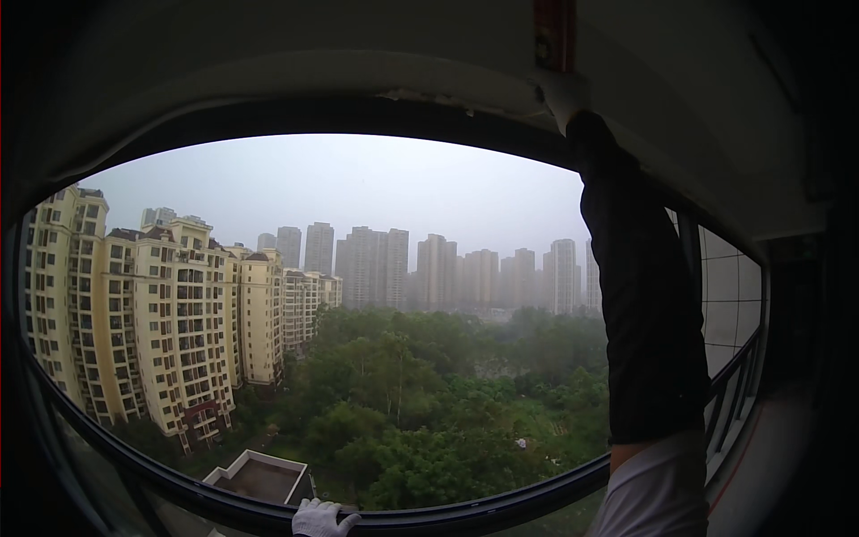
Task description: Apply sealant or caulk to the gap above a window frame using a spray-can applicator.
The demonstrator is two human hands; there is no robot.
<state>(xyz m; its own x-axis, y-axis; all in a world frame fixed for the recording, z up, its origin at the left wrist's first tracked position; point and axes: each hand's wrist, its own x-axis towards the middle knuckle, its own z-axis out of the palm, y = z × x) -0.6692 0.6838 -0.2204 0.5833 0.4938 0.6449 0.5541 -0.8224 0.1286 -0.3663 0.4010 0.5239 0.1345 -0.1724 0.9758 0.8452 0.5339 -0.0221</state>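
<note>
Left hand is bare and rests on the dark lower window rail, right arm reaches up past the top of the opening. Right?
Not quite: the left hand is not bare. The head view shows it in a white glove. It does rest on the dark lower window rail, and the right arm does reach up past the top.

And there's the red item [556,34], straight-sided, near upright at the view's top edge, upper end cropped (too dim to name); down low, the dark rail [465,516] sweeps across.
</note>
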